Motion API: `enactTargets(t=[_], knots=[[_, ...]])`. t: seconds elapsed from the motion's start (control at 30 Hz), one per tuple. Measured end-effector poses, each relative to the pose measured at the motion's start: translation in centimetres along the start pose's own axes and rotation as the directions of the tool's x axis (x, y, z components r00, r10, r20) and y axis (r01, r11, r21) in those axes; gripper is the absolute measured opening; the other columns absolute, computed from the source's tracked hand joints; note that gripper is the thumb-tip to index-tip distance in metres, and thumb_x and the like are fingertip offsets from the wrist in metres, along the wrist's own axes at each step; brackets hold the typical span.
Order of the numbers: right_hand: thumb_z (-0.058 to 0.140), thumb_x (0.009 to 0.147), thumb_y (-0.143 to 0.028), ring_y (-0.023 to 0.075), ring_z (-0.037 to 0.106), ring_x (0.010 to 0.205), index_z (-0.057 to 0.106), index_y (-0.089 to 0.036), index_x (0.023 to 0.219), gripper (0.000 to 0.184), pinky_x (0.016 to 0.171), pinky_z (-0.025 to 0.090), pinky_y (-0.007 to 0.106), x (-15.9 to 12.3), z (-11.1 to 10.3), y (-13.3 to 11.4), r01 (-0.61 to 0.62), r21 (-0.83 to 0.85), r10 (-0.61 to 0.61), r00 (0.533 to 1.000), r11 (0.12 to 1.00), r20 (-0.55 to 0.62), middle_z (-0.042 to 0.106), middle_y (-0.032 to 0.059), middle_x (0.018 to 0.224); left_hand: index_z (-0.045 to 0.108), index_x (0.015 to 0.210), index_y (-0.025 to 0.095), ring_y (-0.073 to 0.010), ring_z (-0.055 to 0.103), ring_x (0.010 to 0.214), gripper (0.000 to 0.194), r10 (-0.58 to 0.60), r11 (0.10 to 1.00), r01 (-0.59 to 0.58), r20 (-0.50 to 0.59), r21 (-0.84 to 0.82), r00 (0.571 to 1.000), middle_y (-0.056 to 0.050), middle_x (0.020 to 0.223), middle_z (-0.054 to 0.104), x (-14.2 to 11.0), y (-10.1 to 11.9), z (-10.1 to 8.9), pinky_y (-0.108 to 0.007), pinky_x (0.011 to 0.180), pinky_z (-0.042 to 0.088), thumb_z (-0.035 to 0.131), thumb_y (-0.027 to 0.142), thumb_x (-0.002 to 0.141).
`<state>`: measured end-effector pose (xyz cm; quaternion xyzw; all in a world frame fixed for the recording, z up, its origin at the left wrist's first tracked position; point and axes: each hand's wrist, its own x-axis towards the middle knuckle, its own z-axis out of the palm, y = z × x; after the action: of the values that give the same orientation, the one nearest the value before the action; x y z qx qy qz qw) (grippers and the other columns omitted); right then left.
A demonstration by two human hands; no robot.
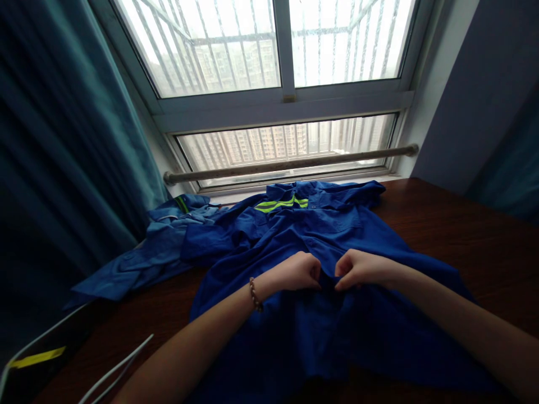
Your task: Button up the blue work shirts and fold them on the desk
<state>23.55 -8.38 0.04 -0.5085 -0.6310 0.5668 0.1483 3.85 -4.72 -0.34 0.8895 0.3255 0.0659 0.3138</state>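
On brown wood [425, 216] by a window [287, 62], both hands [298, 270] [362, 268] pinch a blue shirt [295, 235].

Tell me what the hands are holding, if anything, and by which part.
Left hand and right hand both pinch the blue shirt at its middle front, below the yellow-green stripe.

Deep royal blue is worn by the work shirt [337, 223], its chest crossed by a fluorescent yellow-green band [278, 206] split with grey! Paler blue is shown by the second garment [158, 247], teal by the curtain [84, 129]; reddish-brown is carried by the wooden tabletop [458, 224], and yellow by a strip [37, 357]!
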Motion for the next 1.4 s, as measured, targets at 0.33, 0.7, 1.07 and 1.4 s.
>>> enactTargets(t=[0.33, 0.7, 1.07, 1.4], knots=[[0.069, 0.061, -0.025, 0.0043, 0.046, 0.044, 0.066, -0.012, 0.067, 0.015, 0.045, 0.036, 0.016, 0.1, 0.7, -0.6, 0.080, 0.548, -0.021, 0.993, 0.833, -0.113, 0.058, -0.0007, 0.055, 0.059, 0.069, 0.013, -0.0132, 0.058, 0.047, 0.011, -0.217, 0.763, 0.178, 0.013, -0.622, 0.976, -0.002, 0.054, 0.062, -0.6, 2.2, -1.9, -0.022, 0.047, 0.045, 0.065, 0.018, 0.061], [0.062, 0.068, -0.024, 0.0112, 0.056, 0.065, 0.067, -0.015, 0.090, 0.025, 0.060, 0.044, 0.022, 0.4, 0.8, -0.5, 0.284, 0.506, -0.203, 0.956, 0.815, -0.210, 0.064, 0.0036, 0.075, 0.061, 0.070, 0.009, -0.0167, 0.064, 0.056, 0.023, -0.314, 0.625, 0.181, -0.033, -0.760, 0.949, -0.007, 0.060, 0.066, -0.5, 1.7, -2.4, -0.025, 0.055, 0.051, 0.074, 0.023, 0.056], [0.063, 0.071, -0.023, 0.0139, 0.057, 0.072, 0.070, -0.021, 0.079, 0.011, 0.064, 0.045, 0.025, 0.7, 1.5, 0.0, 0.619, -0.037, -0.554, 0.673, 0.784, -0.490, 0.060, 0.0025, 0.080, 0.065, 0.071, 0.008, -0.0164, 0.064, 0.061, 0.023, -0.334, 0.666, 0.151, -0.112, -0.731, 0.936, -0.007, 0.062, 0.066, -0.6, 1.8, -2.8, -0.026, 0.060, 0.052, 0.074, 0.024, 0.056], [0.055, 0.076, -0.011, 0.0128, 0.058, 0.070, 0.068, -0.020, 0.077, 0.016, 0.064, 0.045, 0.024, 0.2, 2.3, 0.1, 0.574, -0.425, -0.712, 0.515, 0.700, -0.478, 0.063, 0.0018, 0.077, 0.065, 0.065, 0.009, -0.0152, 0.063, 0.060, 0.016, -0.287, 0.667, 0.129, -0.093, -0.734, 0.953, -0.005, 0.062, 0.066, -0.3, 1.7, -1.8, -0.025, 0.061, 0.051, 0.073, 0.017, 0.054]])
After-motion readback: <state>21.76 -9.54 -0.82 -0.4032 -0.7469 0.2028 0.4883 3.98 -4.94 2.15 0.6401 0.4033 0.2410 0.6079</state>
